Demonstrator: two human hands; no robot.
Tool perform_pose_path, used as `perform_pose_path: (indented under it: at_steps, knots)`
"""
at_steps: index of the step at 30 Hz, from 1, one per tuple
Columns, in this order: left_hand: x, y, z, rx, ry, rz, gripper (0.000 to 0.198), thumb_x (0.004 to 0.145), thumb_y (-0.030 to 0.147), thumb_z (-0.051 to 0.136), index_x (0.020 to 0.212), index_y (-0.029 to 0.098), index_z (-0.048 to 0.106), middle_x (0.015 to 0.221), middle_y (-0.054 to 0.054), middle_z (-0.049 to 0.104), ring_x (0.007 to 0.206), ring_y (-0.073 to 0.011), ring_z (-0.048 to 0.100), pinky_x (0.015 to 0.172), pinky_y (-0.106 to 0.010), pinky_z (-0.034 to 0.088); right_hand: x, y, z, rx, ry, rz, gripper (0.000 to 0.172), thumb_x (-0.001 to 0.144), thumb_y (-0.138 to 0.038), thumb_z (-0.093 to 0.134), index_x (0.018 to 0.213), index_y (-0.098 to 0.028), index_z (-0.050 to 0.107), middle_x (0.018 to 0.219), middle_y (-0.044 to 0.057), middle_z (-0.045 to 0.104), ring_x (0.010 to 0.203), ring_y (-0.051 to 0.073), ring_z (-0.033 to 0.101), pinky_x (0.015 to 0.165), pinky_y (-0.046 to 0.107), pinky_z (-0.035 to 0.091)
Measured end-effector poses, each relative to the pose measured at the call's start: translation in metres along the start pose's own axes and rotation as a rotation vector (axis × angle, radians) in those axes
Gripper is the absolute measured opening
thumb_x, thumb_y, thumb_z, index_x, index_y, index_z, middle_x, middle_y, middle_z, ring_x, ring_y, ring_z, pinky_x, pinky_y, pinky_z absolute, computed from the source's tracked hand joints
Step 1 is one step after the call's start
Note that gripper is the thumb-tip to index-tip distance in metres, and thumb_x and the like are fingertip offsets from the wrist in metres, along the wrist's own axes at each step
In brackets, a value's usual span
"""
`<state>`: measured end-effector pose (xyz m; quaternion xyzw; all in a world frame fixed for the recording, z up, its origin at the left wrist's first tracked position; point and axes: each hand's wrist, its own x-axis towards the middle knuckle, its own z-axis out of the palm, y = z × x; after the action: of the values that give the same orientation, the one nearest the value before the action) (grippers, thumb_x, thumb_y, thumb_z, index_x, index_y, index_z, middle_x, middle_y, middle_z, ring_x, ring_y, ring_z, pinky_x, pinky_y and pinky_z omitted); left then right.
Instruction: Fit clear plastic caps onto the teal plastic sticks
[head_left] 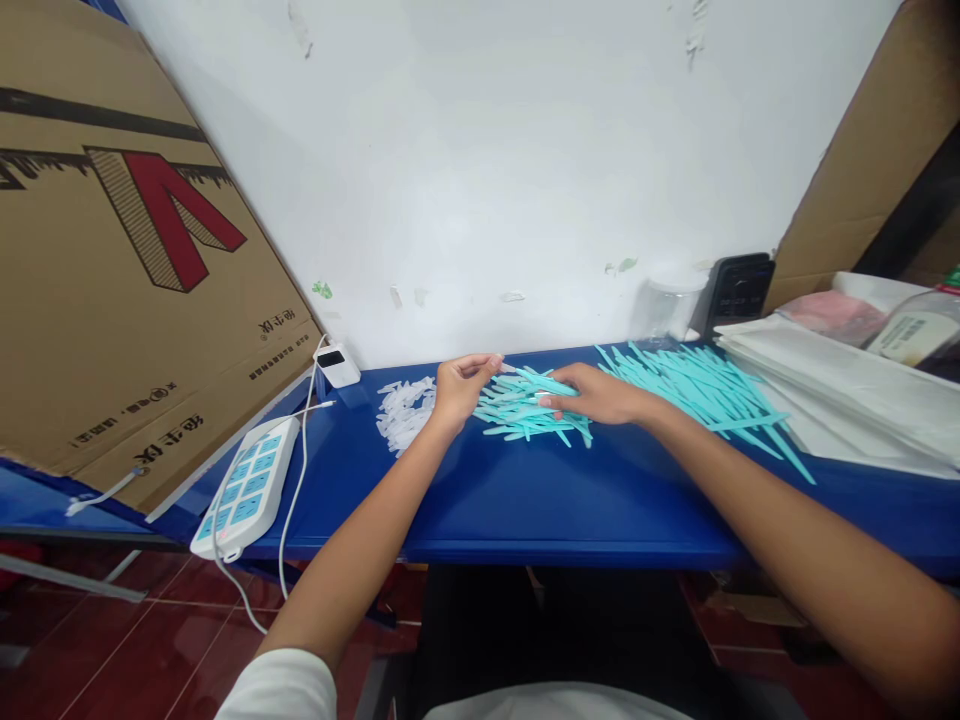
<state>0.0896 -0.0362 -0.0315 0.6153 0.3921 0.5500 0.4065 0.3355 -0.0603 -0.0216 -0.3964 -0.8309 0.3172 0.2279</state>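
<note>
Between the thumb and fingertips of my left hand (463, 388) is the end of a small whitish, translucent sleeve (509, 368). It seems to meet the tip of a slim turquoise stick, though the join is too small to be sure. My right hand (596, 393) is closed over turquoise sticks at the right side of the middle pile (517, 415); the fingers hide how many it grips. Left of my left hand lies a heap of white translucent sleeves (403, 412). A larger pile of longer turquoise sticks (694, 390) lies beyond my right forearm.
A white power strip (251, 485) with cables and a small white device (339, 366) are on the left. A clear tub (673, 305), a dark phone-like device (739, 290) and white sheets (862, 390) stand or lie at the right. Cardboard (97, 300) flanks the blue table (562, 510).
</note>
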Motion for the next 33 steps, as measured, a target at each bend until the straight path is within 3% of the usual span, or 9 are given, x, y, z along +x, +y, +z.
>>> perform_pose_path:
  at_steps: [8,13,22,33]
  knots:
    - [0.002,-0.005,-0.001,0.031,0.014,0.029,0.039,0.081,0.051,0.079,0.096,0.014,0.08,0.096,-0.012,0.08,0.09,-0.0231,0.072,0.082,-0.033,0.054,0.0,0.001,0.001,-0.032,-0.023,-0.004,0.04,0.09,-0.058,0.059,0.084,-0.019,0.065,0.08,0.005,0.076,0.071,0.021,0.063,0.063,0.03,0.04]
    - [0.002,-0.005,-0.002,0.051,0.023,0.038,0.04,0.08,0.049,0.08,0.095,0.013,0.079,0.082,-0.01,0.078,0.08,-0.0215,0.072,0.074,-0.031,0.053,0.001,0.001,0.001,-0.019,-0.01,0.009,0.041,0.087,-0.059,0.061,0.085,-0.018,0.066,0.08,0.005,0.076,0.071,0.021,0.063,0.063,0.03,0.04]
    - [0.006,-0.004,-0.008,0.048,-0.079,0.085,0.039,0.078,0.046,0.083,0.097,0.013,0.079,0.099,-0.014,0.08,0.092,-0.0247,0.075,0.087,-0.035,0.057,-0.002,-0.003,-0.005,0.001,0.004,0.016,0.049,0.085,-0.065,0.061,0.08,-0.017,0.066,0.078,0.007,0.074,0.069,0.019,0.061,0.064,0.03,0.04]
    - [0.007,-0.001,-0.011,0.243,-0.095,0.205,0.029,0.088,0.042,0.074,0.1,0.016,0.082,0.102,-0.01,0.08,0.094,-0.0243,0.074,0.082,-0.033,0.056,-0.002,0.0,-0.005,-0.024,-0.027,-0.001,0.047,0.087,-0.063,0.06,0.08,-0.018,0.065,0.077,0.005,0.074,0.069,0.019,0.061,0.066,0.029,0.041]
